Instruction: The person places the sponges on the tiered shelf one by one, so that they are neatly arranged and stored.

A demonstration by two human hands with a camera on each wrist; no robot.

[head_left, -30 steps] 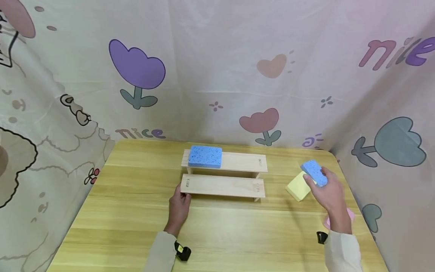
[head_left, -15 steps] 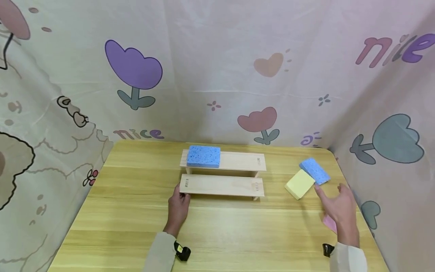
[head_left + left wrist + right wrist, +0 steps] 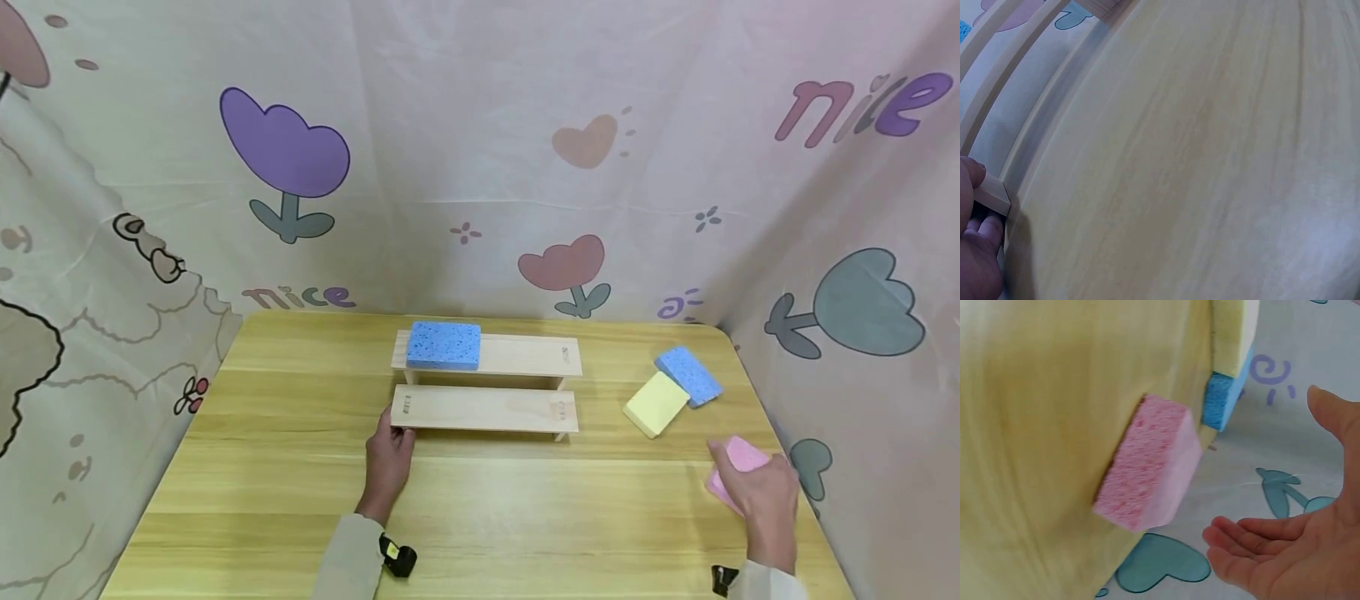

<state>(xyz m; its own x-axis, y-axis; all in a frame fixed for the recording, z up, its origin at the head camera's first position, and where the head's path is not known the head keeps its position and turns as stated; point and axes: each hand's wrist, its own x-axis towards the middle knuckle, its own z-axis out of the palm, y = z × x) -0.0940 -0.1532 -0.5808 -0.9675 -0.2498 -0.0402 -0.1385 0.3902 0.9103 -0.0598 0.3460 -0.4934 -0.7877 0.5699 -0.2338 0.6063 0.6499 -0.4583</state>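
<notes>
A two-step wooden rack (image 3: 487, 409) stands on the table, its back step higher than its front one. On the left of the back step lies a blue sponge (image 3: 443, 345). My left hand (image 3: 388, 458) grips the front step's left end; in the left wrist view thumb and fingers are round its wooden leg (image 3: 992, 195). At the right, a pink sponge (image 3: 737, 471) lies beside my right hand (image 3: 765, 497). Thumb and fingers (image 3: 1254, 540) are spread apart there, with a gap between them and the pink sponge in the right wrist view.
A yellow sponge (image 3: 656, 405) leans against or overlaps a second blue sponge (image 3: 688, 377) right of the rack. Patterned cloth (image 3: 420, 167) hangs behind the table and along both sides. The wooden table (image 3: 525, 517) ends close to the right hand.
My right hand has let go of the second blue sponge and moved back toward me, to the pink sponge. The left hand stays on the rack; the head view has shifted slightly.
</notes>
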